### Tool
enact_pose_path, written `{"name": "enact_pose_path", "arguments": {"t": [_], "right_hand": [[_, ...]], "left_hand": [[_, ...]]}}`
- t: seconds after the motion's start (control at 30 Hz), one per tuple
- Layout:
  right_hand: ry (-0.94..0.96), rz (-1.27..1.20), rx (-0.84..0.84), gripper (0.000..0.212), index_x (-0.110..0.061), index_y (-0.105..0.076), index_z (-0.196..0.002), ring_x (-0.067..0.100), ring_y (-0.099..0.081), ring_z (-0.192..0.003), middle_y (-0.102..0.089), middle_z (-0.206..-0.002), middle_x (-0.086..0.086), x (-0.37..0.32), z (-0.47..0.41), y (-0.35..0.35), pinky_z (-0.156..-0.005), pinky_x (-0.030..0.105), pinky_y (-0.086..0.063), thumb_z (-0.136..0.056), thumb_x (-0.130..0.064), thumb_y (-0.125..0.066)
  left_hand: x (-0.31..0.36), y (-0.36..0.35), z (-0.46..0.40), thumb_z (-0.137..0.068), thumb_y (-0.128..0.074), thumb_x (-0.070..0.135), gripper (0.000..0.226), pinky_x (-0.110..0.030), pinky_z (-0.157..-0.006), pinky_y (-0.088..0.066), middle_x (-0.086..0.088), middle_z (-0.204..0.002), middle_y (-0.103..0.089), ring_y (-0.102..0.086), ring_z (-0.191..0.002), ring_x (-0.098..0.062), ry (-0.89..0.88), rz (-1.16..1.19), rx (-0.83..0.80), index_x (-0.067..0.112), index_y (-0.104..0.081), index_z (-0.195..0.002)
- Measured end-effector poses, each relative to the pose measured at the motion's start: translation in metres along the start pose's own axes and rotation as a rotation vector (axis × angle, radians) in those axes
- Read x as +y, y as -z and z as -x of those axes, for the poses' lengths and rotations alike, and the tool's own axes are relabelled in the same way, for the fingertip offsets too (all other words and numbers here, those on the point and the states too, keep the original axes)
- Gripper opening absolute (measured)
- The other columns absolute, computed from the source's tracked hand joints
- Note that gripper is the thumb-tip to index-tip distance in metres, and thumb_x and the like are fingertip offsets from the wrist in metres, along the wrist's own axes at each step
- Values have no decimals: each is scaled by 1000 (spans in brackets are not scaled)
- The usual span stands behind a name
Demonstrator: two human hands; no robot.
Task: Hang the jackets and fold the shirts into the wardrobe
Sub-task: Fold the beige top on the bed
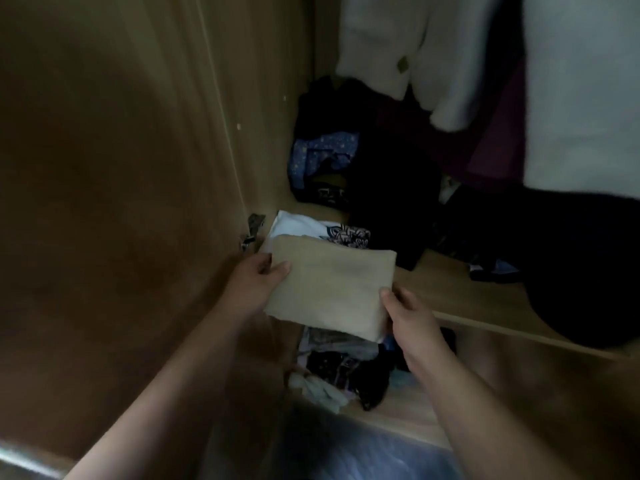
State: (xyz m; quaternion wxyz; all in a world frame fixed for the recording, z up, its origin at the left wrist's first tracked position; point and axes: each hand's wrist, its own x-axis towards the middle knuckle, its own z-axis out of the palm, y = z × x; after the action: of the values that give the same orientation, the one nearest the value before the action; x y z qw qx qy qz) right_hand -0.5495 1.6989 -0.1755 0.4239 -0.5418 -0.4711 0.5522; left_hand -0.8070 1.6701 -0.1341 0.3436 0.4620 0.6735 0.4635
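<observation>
From the head camera, the left hand (258, 277) and right hand (403, 311) each pinch an edge of the folded beige shirt (332, 287), held over the white printed shirt (311, 226) on the wardrobe shelf (460, 289). Lower it flat and square so the stack stays even. The shelf also holds dark clothes (388, 202), probably unfolded; white jackets (398, 46) hang above.

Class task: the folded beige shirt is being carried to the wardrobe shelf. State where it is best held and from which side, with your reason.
Best held at its two opposite short edges, one hand per side, as the left hand and right hand do on the folded beige shirt. It is a flat, limp rectangle, so support at both ends probably keeps the fold intact.
</observation>
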Motion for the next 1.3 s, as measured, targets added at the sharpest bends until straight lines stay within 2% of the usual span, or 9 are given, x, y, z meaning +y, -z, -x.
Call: {"name": "enact_pose_path", "arguments": {"t": [0.07, 0.27, 0.43, 0.53, 0.67, 0.77, 0.9, 1.1, 1.3], "right_hand": [[-26, 9, -30, 29, -34, -64, -119, 15, -67, -103, -70, -113, -10, -12, -26, -10, -96, 50, -52, -94, -46, -57], [51, 12, -66, 34, -18, -57, -130, 18, -62, -107, -65, -122, 0, -39, -100, -19, -95, 40, -51, -96, -18, -60], [130, 204, -27, 41, -16, -55, -134, 25, -61, -110, -64, -128, 6, -30, -153, -35, -97, 46, -51, -96, -30, -59], [204, 473, -50, 48, -12, -53, -136, 30, -59, -117, -62, -130, 10, -19, -167, -37, -94, 36, -48, -96, -38, -55], [316, 631, -80, 58, -14, -49, -139, 29, -55, -122, -59, -133, 9, -9, -170, -28, -93, 32, -45, -95, -52, -49], [556, 684, 30, 59, -17, -37, -147, 27, -38, -135, -43, -146, 10, -18, -166, -26, -111, 40, -35, -97, -47, -47], [881, 1022, -48, 64, -15, -18, -156, 23, -5, -151, -13, -164, 8, -23, -161, -46, -123, 37, -8, -103, -49, -27], [682, 1136, -112, 74, -10, -11, -156, 25, -5, -151, -9, -164, 14, 4, -185, -60, -124, 37, -3, -98, -56, -12], [624, 1139, -152, 67, -10, -16, -156, 24, -8, -150, -14, -163, 11, -7, -178, -58, -120, 29, 4, -102, -49, -26]], "left_hand": [[1, -1, -36, -91, -67, 33, 26, -37, -83, -56, -1, -101, -73, -68, -91, -18, -19, -88, 40, 13, -71, -106], [13, -12, -120, -93, -57, 45, 37, -35, -80, -51, -5, -106, -72, -66, -97, -26, -127, -439, 115, 15, -68, -112], [17, -25, -158, -97, -52, 41, 45, -38, -87, -49, -15, -118, -65, -62, -106, -34, -219, -642, 198, 10, -56, -128], [11, -35, -163, -97, -50, 34, 37, -38, -85, -47, -19, -113, -62, -59, -105, -35, -246, -790, 245, 5, -55, -119], [-10, -57, -147, -96, -45, 26, 45, -39, -105, -38, -18, -129, -56, -49, -121, -33, -419, -803, 271, 4, -50, -135], [-21, -69, -137, -97, -37, 34, 50, -38, -118, -23, -4, -148, -46, -33, -140, -23, -544, -826, 156, 18, -46, -144], [-38, -78, -139, -97, -16, 51, 60, -45, -121, -11, 2, -162, -25, -17, -150, -21, -479, -1018, 73, 34, -26, -153], [-47, -80, -149, -91, -6, 59, 67, -42, -120, -5, 4, -164, -17, -11, -151, -25, -367, -1056, 43, 39, -19, -154], [-38, -76, -154, -95, -13, 59, 62, -39, -121, 1, 7, -165, -7, 1, -151, -19, -305, -1010, -57, 41, -12, -155]]}}
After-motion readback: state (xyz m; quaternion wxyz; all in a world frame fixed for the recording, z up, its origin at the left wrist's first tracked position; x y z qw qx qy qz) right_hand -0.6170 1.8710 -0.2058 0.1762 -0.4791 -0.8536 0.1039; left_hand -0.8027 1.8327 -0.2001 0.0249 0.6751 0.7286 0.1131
